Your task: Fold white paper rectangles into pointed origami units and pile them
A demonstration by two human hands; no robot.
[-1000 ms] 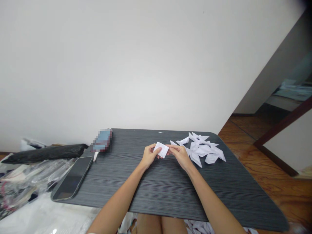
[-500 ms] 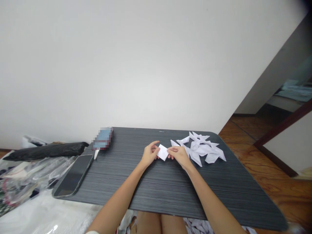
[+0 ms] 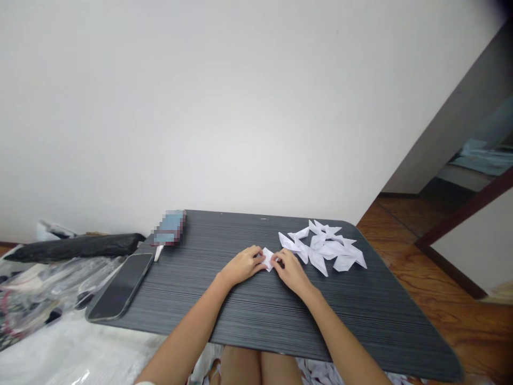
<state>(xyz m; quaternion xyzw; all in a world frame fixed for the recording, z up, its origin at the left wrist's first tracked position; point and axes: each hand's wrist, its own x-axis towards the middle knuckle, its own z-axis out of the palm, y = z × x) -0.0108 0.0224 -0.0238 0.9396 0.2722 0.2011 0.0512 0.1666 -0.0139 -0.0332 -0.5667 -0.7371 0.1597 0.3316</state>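
Note:
A small white piece of paper (image 3: 268, 257) lies on the dark striped table (image 3: 256, 310), pressed down between both hands. My left hand (image 3: 241, 266) has its fingers curled onto the paper's left side. My right hand (image 3: 290, 269) pinches the paper's right edge against the tabletop. Most of the paper is hidden under the fingers. Just right of my right hand lies a heap of several folded white paper pieces (image 3: 325, 248).
A dark phone (image 3: 121, 285) lies at the table's left edge, with a blurred blue box (image 3: 170, 228) behind it. A black bundle (image 3: 76, 247) and clear plastic bags (image 3: 36, 291) sit to the left. Wooden floor (image 3: 449, 299) shows on the right.
The paper was held up off the table between both hands. It is now lowered flat onto the tabletop, folded smaller, with both hands pressing on it.

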